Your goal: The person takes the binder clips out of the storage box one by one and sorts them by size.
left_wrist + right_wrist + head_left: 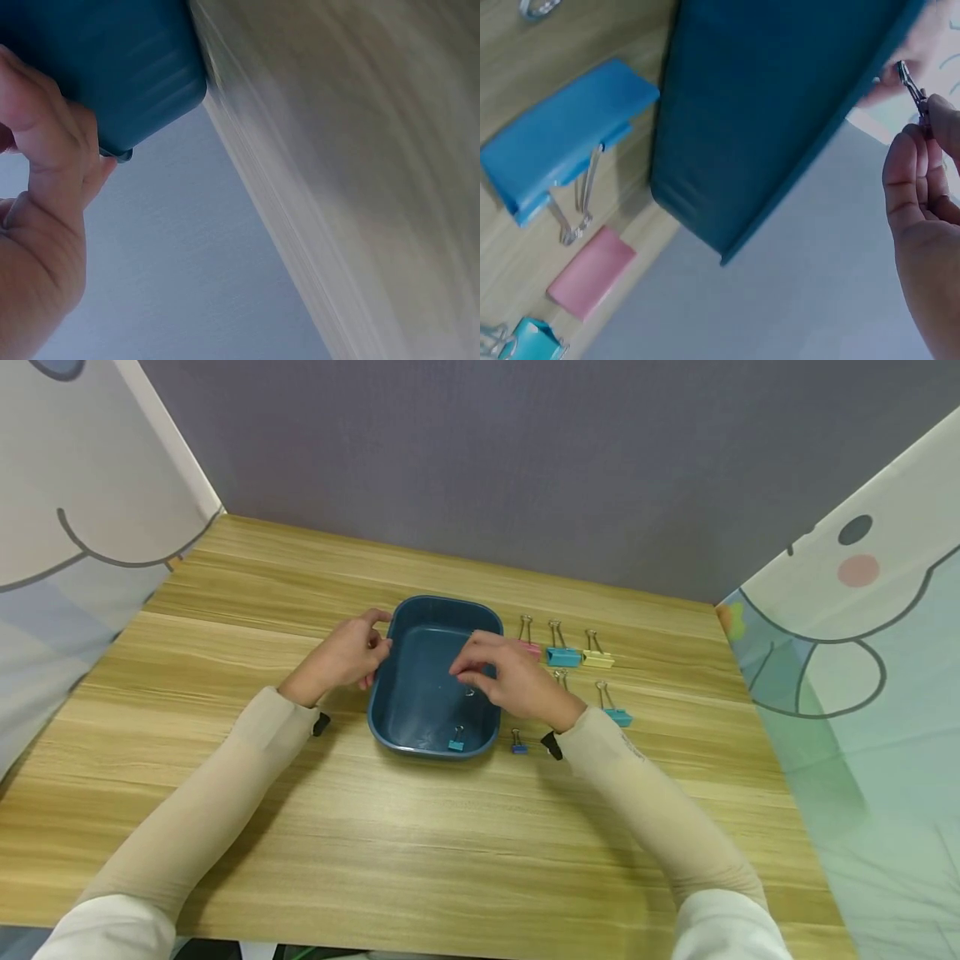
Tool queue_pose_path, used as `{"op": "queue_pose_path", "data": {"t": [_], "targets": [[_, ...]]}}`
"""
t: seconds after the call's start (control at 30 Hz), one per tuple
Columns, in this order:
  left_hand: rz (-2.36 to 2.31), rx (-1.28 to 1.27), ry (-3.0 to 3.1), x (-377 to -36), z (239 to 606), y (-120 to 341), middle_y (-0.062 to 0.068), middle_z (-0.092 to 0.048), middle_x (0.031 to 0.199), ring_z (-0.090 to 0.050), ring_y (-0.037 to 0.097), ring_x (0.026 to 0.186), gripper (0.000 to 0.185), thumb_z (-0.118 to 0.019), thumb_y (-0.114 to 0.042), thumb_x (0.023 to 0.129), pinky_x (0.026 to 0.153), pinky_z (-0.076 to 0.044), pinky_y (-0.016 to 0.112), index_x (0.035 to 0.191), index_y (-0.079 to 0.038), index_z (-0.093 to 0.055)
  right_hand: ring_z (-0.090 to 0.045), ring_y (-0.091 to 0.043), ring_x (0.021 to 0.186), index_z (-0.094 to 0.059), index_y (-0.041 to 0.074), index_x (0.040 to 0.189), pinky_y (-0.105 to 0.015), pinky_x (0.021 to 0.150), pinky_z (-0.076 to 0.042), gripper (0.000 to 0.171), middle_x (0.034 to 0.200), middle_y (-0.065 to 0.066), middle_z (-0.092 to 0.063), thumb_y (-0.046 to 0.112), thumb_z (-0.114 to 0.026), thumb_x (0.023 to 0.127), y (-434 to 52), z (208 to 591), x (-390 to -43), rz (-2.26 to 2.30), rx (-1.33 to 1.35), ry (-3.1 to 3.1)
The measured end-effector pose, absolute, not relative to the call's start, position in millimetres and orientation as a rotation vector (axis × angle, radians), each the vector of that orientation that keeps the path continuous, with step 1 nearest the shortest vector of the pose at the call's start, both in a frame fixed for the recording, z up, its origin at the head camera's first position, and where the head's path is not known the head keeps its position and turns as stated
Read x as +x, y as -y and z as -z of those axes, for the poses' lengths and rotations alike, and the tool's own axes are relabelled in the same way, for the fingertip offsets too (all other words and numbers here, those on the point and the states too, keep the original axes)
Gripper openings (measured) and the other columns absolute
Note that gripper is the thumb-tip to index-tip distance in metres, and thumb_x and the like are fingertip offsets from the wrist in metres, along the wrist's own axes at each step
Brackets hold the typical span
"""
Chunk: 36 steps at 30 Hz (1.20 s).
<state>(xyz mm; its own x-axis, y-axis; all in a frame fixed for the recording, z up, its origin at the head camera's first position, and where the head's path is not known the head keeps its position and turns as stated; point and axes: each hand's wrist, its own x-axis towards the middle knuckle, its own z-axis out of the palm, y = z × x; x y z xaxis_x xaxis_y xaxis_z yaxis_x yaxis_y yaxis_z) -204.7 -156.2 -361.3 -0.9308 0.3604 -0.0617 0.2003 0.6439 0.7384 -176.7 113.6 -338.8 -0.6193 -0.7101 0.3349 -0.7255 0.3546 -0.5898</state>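
Observation:
A dark blue tray (423,693) sits on the table between both hands. My left hand (347,650) grips its left rim, with index finger and thumb at the edge; the left wrist view shows that hand (52,172) against the rim. Over the tray's right part, my right hand (506,675) pinches a small binder clip (915,94) between thumb and fingertips. Its silver handles show in the right wrist view; the fingers mostly cover its body. A small light-blue binder clip (456,745) lies inside the tray, near its front edge.
Right of the tray stand larger binder clips: a pink one (531,649), a blue one (563,657), a yellow one (597,658) and a teal one (618,717). A small dark-blue clip (519,748) lies nearer the front. A grey panel (480,468) rises behind the table.

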Motion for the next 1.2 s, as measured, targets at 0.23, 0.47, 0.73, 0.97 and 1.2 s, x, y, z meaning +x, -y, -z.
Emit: {"op": "queue_pose_path", "data": {"t": [0.23, 0.47, 0.73, 0.97, 1.2], "targets": [[-1.154, 0.462, -2.661, -205, 363, 157, 0.013, -0.057, 0.068, -0.055, 0.023, 0.042, 0.046, -0.049, -0.008, 0.096, 0.04, -0.049, 0.037, 0.139, 0.002, -0.034, -0.055, -0.005, 0.077, -0.072, 0.015, 0.096, -0.026, 0.065, -0.048, 0.018, 0.093, 0.009, -0.059, 0.002, -0.069, 0.085, -129, 335, -172, -1.163, 1.295, 2.532], [-1.159, 0.457, -2.656, -205, 363, 157, 0.013, -0.057, 0.069, -0.055, 0.023, 0.042, 0.046, -0.049, -0.007, 0.096, 0.04, -0.048, 0.036, 0.139, 0.001, -0.033, -0.056, -0.007, 0.079, -0.073, 0.012, 0.096, -0.026, 0.068, -0.05, 0.019, 0.092, 0.007, -0.06, -0.001, -0.069, 0.083, -143, 335, -168, -1.186, 1.257, 2.519], [-1.159, 0.459, -2.65, -205, 363, 157, 0.014, -0.057, 0.07, -0.056, 0.024, 0.042, 0.047, -0.049, -0.008, 0.096, 0.04, -0.048, 0.036, 0.139, 0.001, -0.033, -0.058, -0.009, 0.08, -0.073, 0.011, 0.096, -0.027, 0.079, -0.049, 0.018, 0.09, 0.005, -0.061, -0.001, -0.07, 0.083, -154, 336, -164, -1.169, 1.213, 2.518], [-1.146, 0.461, -2.67, -205, 361, 159, 0.013, -0.057, 0.071, -0.056, 0.023, 0.043, 0.047, -0.048, -0.007, 0.096, 0.042, -0.05, 0.036, 0.139, 0.002, -0.033, -0.061, -0.017, 0.101, -0.073, 0.009, 0.092, -0.029, 0.089, -0.047, 0.014, 0.088, 0.003, -0.064, -0.001, -0.071, 0.082, -169, 336, -158, -1.148, 1.092, 2.533], [-1.151, 0.47, -2.663, -205, 360, 158, 0.014, -0.057, 0.072, -0.056, 0.023, 0.043, 0.047, -0.048, -0.007, 0.096, 0.041, -0.05, 0.036, 0.139, 0.003, -0.033, -0.057, -0.007, 0.073, -0.072, 0.012, 0.092, -0.028, 0.065, -0.051, 0.014, 0.091, 0.007, -0.062, 0.002, -0.07, 0.084, -193, 344, -146, -1.071, 0.974, 2.605]]}}
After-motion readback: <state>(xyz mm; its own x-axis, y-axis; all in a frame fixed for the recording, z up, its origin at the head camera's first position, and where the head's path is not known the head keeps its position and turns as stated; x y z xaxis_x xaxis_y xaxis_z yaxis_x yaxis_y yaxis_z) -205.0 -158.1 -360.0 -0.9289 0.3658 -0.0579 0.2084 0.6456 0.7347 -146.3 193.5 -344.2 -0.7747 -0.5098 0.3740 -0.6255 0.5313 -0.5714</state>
